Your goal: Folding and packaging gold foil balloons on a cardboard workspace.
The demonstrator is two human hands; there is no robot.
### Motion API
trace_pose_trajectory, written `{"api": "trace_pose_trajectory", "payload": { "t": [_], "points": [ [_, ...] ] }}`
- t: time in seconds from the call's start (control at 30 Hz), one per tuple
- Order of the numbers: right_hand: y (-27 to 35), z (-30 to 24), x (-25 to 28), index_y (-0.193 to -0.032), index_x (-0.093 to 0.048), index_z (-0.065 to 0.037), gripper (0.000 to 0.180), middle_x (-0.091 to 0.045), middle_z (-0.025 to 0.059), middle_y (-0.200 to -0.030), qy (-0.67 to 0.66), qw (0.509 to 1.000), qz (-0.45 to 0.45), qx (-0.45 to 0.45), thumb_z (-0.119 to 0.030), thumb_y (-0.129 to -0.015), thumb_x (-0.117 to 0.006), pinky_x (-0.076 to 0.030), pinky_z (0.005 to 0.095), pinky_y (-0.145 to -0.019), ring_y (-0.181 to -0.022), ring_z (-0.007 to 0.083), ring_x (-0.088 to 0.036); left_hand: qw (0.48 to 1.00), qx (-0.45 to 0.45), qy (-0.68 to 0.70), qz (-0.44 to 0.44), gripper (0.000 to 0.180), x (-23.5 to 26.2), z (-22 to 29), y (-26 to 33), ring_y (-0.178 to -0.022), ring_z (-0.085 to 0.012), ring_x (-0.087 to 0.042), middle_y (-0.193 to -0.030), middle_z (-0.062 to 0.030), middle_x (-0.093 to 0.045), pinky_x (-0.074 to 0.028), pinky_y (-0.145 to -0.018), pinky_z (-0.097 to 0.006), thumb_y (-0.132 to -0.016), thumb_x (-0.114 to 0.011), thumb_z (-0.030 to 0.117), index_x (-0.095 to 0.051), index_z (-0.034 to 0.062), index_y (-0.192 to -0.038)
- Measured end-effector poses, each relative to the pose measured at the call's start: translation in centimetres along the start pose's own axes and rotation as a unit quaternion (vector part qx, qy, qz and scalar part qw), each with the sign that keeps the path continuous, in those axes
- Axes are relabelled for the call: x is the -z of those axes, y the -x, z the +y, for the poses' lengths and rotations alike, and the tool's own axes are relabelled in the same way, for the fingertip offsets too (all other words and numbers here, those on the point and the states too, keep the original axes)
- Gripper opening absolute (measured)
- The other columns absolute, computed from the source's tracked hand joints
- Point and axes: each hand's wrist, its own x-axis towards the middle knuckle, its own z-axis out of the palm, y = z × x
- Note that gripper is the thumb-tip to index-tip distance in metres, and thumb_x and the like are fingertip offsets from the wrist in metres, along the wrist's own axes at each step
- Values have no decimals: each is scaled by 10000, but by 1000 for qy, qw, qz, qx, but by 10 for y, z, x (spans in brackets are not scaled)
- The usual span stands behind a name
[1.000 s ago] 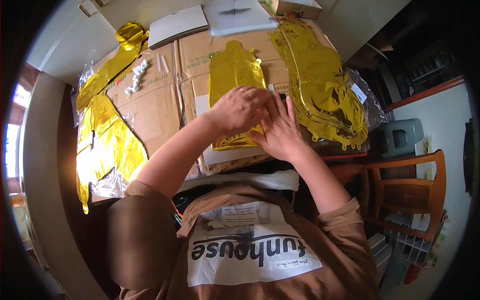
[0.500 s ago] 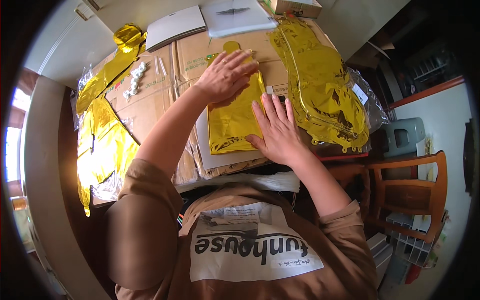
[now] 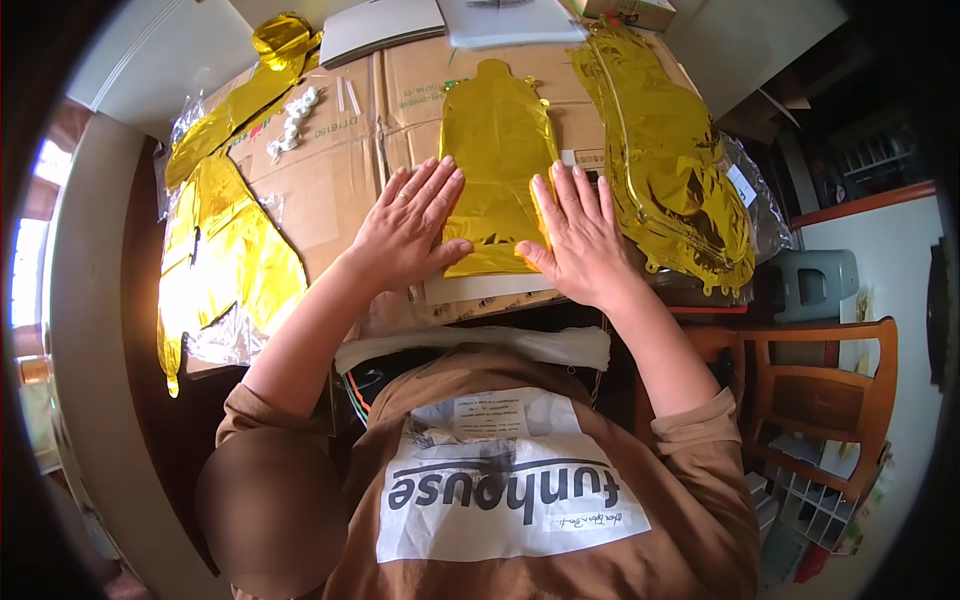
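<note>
A gold foil balloon (image 3: 496, 150), flat and folded into a long shape with a rounded tab at its far end, lies on the cardboard in front of me. My left hand (image 3: 412, 222) rests along its left edge, palm down, fingers stretched out and thumb pointing inward. On the opposite edge lies my right hand (image 3: 580, 235), also flat with fingers extended. Neither hand grasps anything. A second flat gold balloon (image 3: 665, 160) with small tabs lies to the right. More gold foil (image 3: 225, 240) spreads along the left side.
Cardboard (image 3: 340, 190) covers the table. White knotted pieces (image 3: 294, 125) lie at left beside thin clear strips (image 3: 347, 97). A white stack (image 3: 382, 30) and a clear plastic sheet (image 3: 510, 22) sit at the back. A wooden chair (image 3: 820, 380) and grey stool (image 3: 815, 285) stand at right.
My left hand has come off the balloon's upper part, moving nearer and left to its edge. My right hand stays near the right edge. The view has shifted slightly.
</note>
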Motion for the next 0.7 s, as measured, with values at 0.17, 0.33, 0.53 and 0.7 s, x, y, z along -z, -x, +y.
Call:
{"api": "trace_pose_trajectory", "payload": {
  "t": [0.17, 0.33, 0.53, 0.7],
  "points": [
    [0, 1, -1, -1587, -268, -20, 837, -240, 281, -1627, 17, 1000, -3, 7, -584, -1001, -464, -42, 580, -1240, -1530, 432, -172, 993, 69, 92, 17, 871, 23, 11, -12, -1539, -371, -210, -1630, -212, -295, -168, -1248, -511, -963, -554, 573, -290, 8, -1570],
    [-2, -3, 3, -1578, -285, -18, 820, -243, 268, -1630, 14, 1000, -18, -5, -571, -1001, -468, -55, 582, -1240, -1531, 433, -173, 995, 13, 83, 45, 815, -1, 62, -37, -1550, -333, -205, -1652, -184, -269, -145, -1255, -496, -989, -536, 517, -280, 13, -1577],
    [0, -1, -1, -1587, -271, -27, 813, -232, 267, -1636, 26, 1000, -12, 1, -575, -1010, -441, -57, 591, -1237, -1530, 428, -186, 999, 21, 32, 13, 822, -11, 50, -7, -1541, -332, -242, -1639, -190, -300, -151, -1243, -527, -984, -509, 563, -323, 8, -1560],
    [-1, -2, 0, -1595, -245, -26, 833, -224, 267, -1640, 32, 999, -16, -4, -609, -1018, -388, -51, 584, -1237, -1531, 427, -183, 999, 27, 32, -8, 823, 5, 37, 17, -1542, -331, -239, -1644, -185, -287, -158, -1240, -530, -995, -498, 563, -302, 4, -1567]
  ]
}}
